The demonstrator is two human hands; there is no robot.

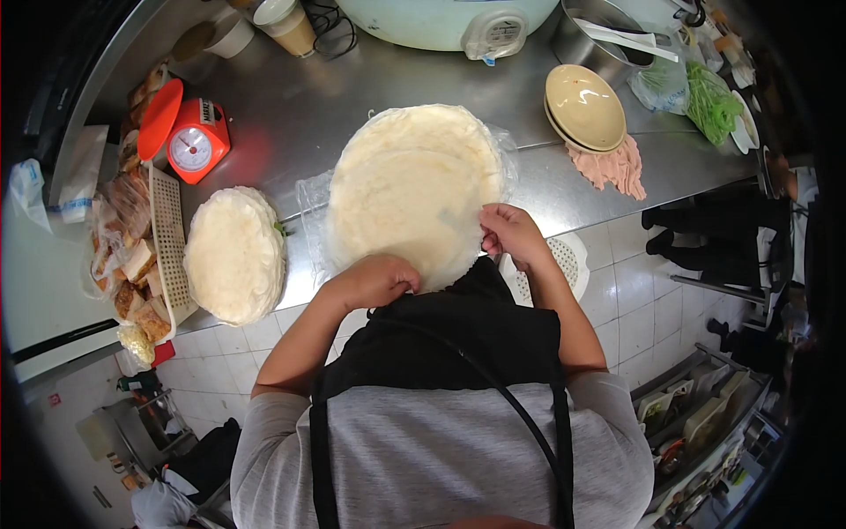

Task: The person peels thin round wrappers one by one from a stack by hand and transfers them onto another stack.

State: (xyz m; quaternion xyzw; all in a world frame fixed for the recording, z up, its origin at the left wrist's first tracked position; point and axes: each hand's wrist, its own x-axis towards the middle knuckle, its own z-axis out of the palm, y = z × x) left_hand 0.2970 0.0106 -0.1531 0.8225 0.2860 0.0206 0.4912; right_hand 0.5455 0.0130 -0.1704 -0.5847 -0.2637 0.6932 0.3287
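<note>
A large stack of thin round pale sheets [414, 176] lies on the steel counter, on clear plastic that sticks out at both sides. At the stack's near left edge, my left hand [379, 280] is closed, its fingertips pressed together on the rim of a sheet. My right hand [513, 234] pinches at the near right edge, thumb and finger together at the sheet's rim. A smaller stack of round pale sheets [235, 256] sits to the left, with a bit of green at its right side.
A red scale [196, 145] and a basket [167, 229] of bread pieces stand at the left. Beige bowls [586, 106] on a pink cloth [612, 167], a metal pot [599, 53] and bagged greens [712, 101] are at the right. Beyond is a large pale container [423, 22].
</note>
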